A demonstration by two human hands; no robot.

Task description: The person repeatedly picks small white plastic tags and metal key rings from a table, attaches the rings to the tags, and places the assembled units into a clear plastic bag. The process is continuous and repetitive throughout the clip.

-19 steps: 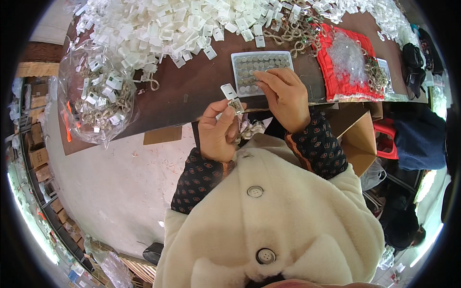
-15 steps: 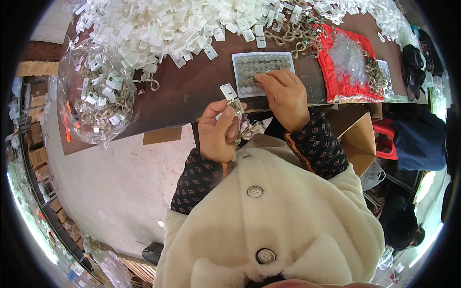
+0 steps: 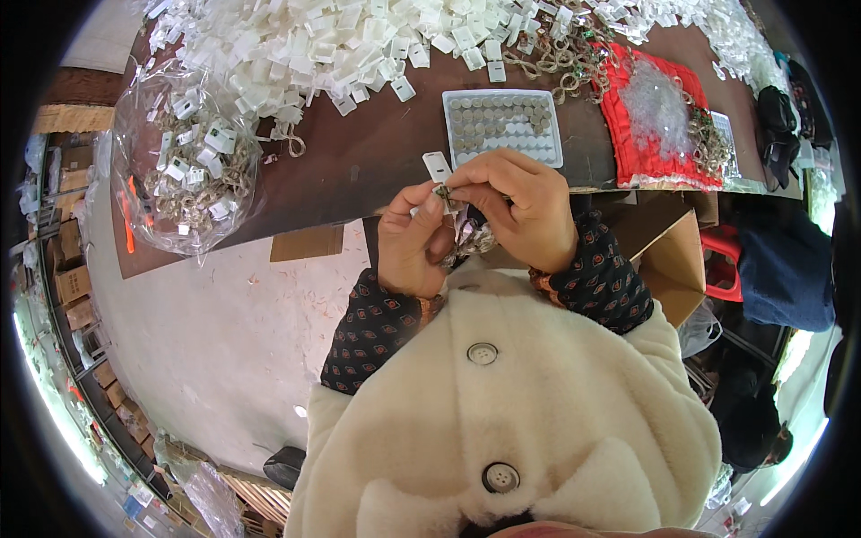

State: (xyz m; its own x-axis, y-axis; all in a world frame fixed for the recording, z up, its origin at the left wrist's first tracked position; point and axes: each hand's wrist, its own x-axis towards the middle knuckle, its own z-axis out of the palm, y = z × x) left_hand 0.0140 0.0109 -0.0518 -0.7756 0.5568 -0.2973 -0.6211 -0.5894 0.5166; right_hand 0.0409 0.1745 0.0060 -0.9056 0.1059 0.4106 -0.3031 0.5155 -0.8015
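Bare brown table (image 3: 377, 157) between white tag heap (image 3: 296, 45) and probably coin-filled tray (image 3: 502, 125)

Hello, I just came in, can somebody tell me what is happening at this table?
A person in a cream fleece coat works at a brown table. The left hand and right hand meet just above the table edge, pinching a small metal piece with a white tag between the fingertips. Behind them stands a white tray of round metal pieces. A heap of white tags covers the far side, a clear bag of tagged pieces lies left, and a red mat right.
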